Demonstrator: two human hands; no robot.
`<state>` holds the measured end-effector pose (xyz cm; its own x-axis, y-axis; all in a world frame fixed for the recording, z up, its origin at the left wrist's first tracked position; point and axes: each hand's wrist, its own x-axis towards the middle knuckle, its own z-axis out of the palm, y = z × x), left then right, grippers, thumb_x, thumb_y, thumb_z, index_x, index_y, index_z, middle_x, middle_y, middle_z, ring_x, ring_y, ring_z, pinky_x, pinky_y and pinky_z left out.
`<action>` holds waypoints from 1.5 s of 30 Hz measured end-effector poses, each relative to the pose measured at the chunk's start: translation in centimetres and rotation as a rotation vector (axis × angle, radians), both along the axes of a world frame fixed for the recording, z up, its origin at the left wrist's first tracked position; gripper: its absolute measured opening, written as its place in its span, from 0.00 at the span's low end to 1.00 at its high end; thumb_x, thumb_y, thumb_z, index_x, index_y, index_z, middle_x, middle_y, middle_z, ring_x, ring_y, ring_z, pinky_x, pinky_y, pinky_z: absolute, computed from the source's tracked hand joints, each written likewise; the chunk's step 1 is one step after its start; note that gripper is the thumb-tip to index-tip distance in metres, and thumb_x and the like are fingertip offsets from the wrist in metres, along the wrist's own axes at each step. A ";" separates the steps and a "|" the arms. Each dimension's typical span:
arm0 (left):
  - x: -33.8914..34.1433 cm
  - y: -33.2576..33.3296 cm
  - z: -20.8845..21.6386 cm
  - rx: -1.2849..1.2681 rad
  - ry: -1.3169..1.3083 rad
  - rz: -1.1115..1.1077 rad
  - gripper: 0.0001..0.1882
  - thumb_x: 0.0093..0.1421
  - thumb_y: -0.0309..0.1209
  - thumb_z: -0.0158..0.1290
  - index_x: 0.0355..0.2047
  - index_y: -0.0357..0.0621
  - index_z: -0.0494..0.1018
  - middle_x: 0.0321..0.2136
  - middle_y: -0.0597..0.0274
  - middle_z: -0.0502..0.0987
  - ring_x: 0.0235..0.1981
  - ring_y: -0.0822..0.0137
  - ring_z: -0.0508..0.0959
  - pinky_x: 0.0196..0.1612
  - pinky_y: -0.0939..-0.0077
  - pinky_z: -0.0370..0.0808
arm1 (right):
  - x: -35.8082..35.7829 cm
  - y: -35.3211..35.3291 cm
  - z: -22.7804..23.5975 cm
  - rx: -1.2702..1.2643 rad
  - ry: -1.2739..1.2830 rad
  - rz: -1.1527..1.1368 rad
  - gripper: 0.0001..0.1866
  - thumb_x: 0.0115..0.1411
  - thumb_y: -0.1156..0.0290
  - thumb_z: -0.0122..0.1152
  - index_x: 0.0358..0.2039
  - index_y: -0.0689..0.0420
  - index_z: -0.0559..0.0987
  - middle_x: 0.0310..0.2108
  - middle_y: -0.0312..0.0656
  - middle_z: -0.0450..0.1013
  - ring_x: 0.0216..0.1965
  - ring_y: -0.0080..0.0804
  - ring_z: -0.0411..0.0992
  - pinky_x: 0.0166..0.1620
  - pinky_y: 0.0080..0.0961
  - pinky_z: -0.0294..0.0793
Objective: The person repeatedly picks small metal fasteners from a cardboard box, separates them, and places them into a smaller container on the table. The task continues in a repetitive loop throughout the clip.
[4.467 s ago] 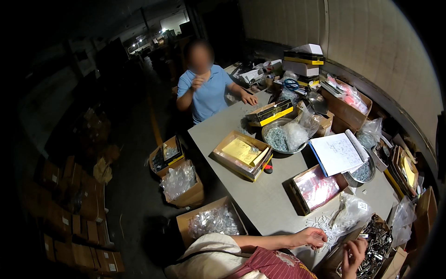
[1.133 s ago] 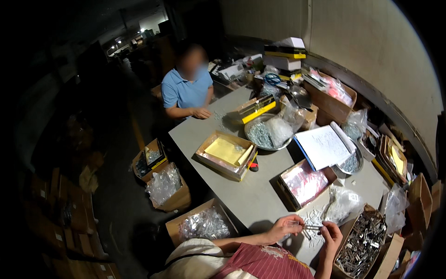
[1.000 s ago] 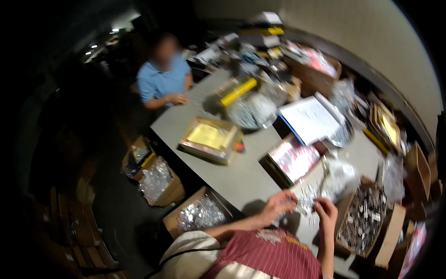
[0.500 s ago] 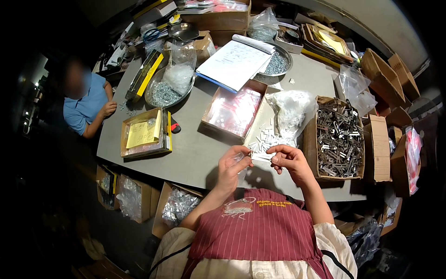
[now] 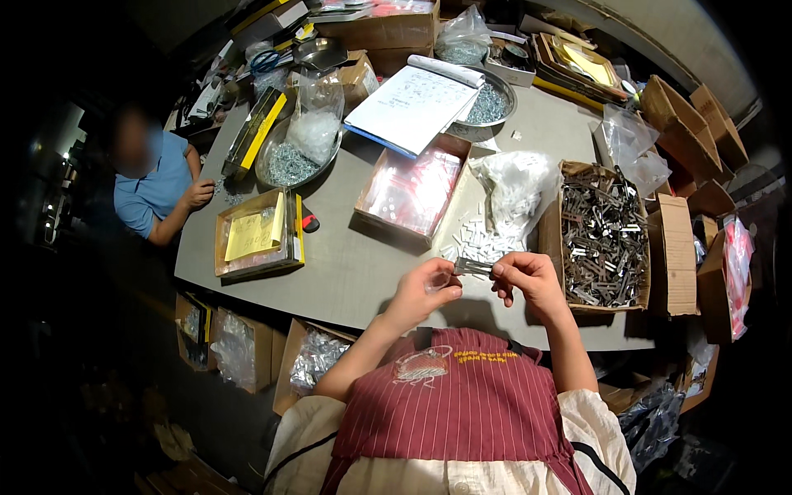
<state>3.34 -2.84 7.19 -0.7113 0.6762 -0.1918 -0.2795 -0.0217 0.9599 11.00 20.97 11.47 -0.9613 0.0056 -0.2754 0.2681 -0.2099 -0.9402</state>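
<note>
Over the near edge of the table, my left hand [image 5: 422, 294] is closed on a small clear plastic bag [image 5: 439, 281]. The fingers of my right hand [image 5: 530, 280] pinch one end of a narrow shiny metal piece [image 5: 474, 266], whose other end meets my left fingertips. Whether that end is inside the bag I cannot tell. Just beyond my hands lies a pile of small white strips [image 5: 483, 242], with a clear bag of white pieces [image 5: 520, 191] behind it. To the right, a carton [image 5: 551, 227] holds many dark metal pieces [image 5: 602, 239].
A box of clear and red plastic bags [image 5: 412, 191] stands left of the strips. Beyond are a clipboard [image 5: 412, 107] and metal bowls of small hardware [image 5: 290, 165]. A box with a yellow note [image 5: 252, 235] sits left. Another person [image 5: 157, 186] is at the left edge. Cartons [image 5: 676, 256] crowd the right.
White strips showed between my hands before; now a shiny metal piece is there. My hands have moved slightly. The view has shifted a little.
</note>
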 end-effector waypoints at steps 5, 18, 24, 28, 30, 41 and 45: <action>0.3 0.6 -0.2 -0.047 0.197 -0.038 0.16 0.62 0.26 0.62 0.50 0.38 0.76 0.42 0.64 0.81 0.43 0.74 0.79 0.47 0.77 0.77 | -0.5 -0.3 2.9 0.377 0.074 0.212 0.11 0.65 0.66 0.66 0.33 0.62 0.85 0.23 0.34 0.77 0.24 0.16 0.72 0.27 0.20 0.71; 0.7 2.2 3.5 -0.083 0.315 -0.206 0.19 0.58 0.24 0.65 0.48 0.37 0.72 0.36 0.61 0.80 0.38 0.74 0.79 0.43 0.75 0.77 | -1.9 0.0 4.6 0.639 0.268 0.523 0.15 0.67 0.59 0.66 0.36 0.61 0.85 0.20 0.38 0.74 0.21 0.23 0.68 0.26 0.26 0.69; 0.6 2.6 3.1 0.053 0.160 -0.189 0.22 0.60 0.24 0.64 0.53 0.37 0.71 0.43 0.63 0.78 0.45 0.73 0.78 0.48 0.76 0.75 | -1.5 -0.1 4.9 0.816 0.508 0.518 0.14 0.58 0.66 0.71 0.44 0.56 0.86 0.33 0.41 0.73 0.39 0.36 0.73 0.39 0.30 0.73; 0.8 2.9 4.3 0.119 0.052 -0.141 0.22 0.64 0.23 0.59 0.57 0.34 0.70 0.45 0.61 0.79 0.47 0.72 0.79 0.52 0.76 0.75 | -1.6 0.3 4.5 0.854 0.668 0.385 0.11 0.58 0.72 0.69 0.41 0.61 0.82 0.40 0.44 0.71 0.44 0.41 0.72 0.48 0.34 0.74; 0.6 2.6 4.2 0.081 0.007 -0.137 0.21 0.66 0.22 0.56 0.58 0.32 0.70 0.46 0.60 0.79 0.48 0.72 0.79 0.53 0.76 0.75 | -1.6 1.1 5.1 0.804 0.608 0.283 0.09 0.63 0.74 0.66 0.41 0.65 0.80 0.46 0.46 0.73 0.47 0.38 0.75 0.50 0.33 0.75; -2.0 2.5 6.3 0.123 0.114 -0.019 0.11 0.70 0.26 0.52 0.49 0.31 0.74 0.40 0.55 0.83 0.44 0.68 0.83 0.44 0.74 0.81 | -1.2 0.8 5.1 0.526 0.370 0.089 0.10 0.65 0.70 0.65 0.38 0.65 0.80 0.30 0.41 0.80 0.35 0.22 0.78 0.38 0.23 0.78; -2.1 2.6 6.8 0.063 0.289 0.058 0.05 0.69 0.25 0.54 0.41 0.34 0.74 0.32 0.59 0.83 0.35 0.74 0.83 0.32 0.78 0.81 | -1.2 0.1 4.6 0.462 0.345 0.120 0.08 0.68 0.74 0.63 0.42 0.67 0.78 0.35 0.38 0.80 0.38 0.19 0.78 0.42 0.19 0.79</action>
<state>1.28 -0.23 13.95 -0.7678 0.6373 0.0655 0.0091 -0.0914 0.9958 9.78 21.10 16.02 -0.9963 -0.0633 0.0583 -0.0726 0.2549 -0.9642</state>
